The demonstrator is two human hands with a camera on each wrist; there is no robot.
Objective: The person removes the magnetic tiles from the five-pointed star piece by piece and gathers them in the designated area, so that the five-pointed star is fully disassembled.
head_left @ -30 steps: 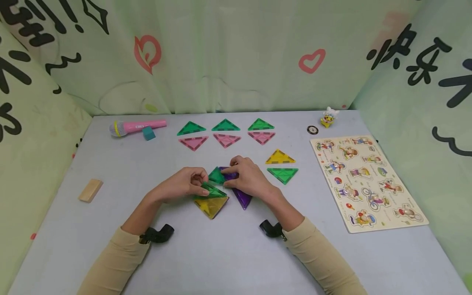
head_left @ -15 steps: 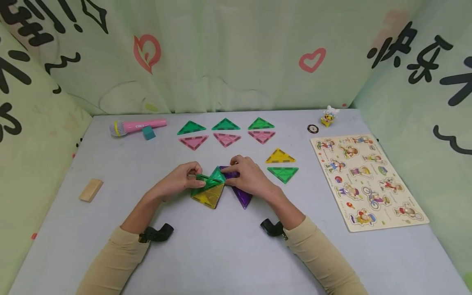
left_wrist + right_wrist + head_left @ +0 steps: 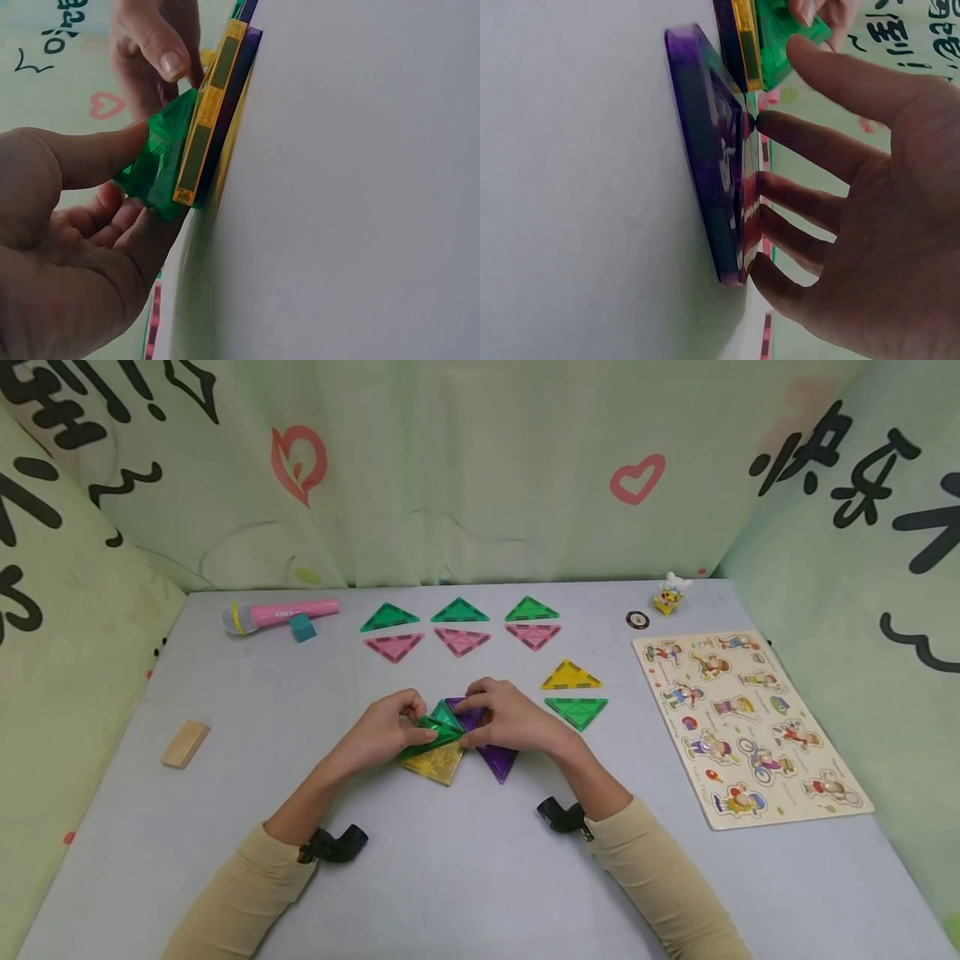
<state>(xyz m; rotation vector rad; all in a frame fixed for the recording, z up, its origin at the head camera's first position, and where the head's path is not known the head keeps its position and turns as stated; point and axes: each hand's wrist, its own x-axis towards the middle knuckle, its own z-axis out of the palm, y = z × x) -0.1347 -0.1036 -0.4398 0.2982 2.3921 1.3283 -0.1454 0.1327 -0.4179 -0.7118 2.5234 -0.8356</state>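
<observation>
My left hand [image 3: 384, 728] pinches a translucent green triangle tile [image 3: 159, 157] between thumb and fingers. That tile stands tilted along the edge of a yellow triangle tile [image 3: 435, 763], which lies near the table in the left wrist view. Behind the held piece, another green tile [image 3: 444, 713] shows partly between the hands. My right hand [image 3: 517, 718] spreads its fingers over a purple triangle tile [image 3: 498, 763], fingertips at its edge in the right wrist view. The right thumb points toward the held green tile. Part of the purple tile is hidden under the right hand.
Rows of green tiles [image 3: 460, 610] and pink tiles [image 3: 461, 641] lie farther back. A yellow tile [image 3: 572, 677] and a green tile [image 3: 577, 712] lie right. Around them are a picture board [image 3: 750, 727], toy microphone [image 3: 292, 614], teal cube [image 3: 302, 627], wooden block [image 3: 186, 744] and figurine [image 3: 670, 595].
My left hand has brought the green and yellow tiles away from me, then rightward toward the purple tile. The green tile has tilted up. My right hand has hardly moved.
</observation>
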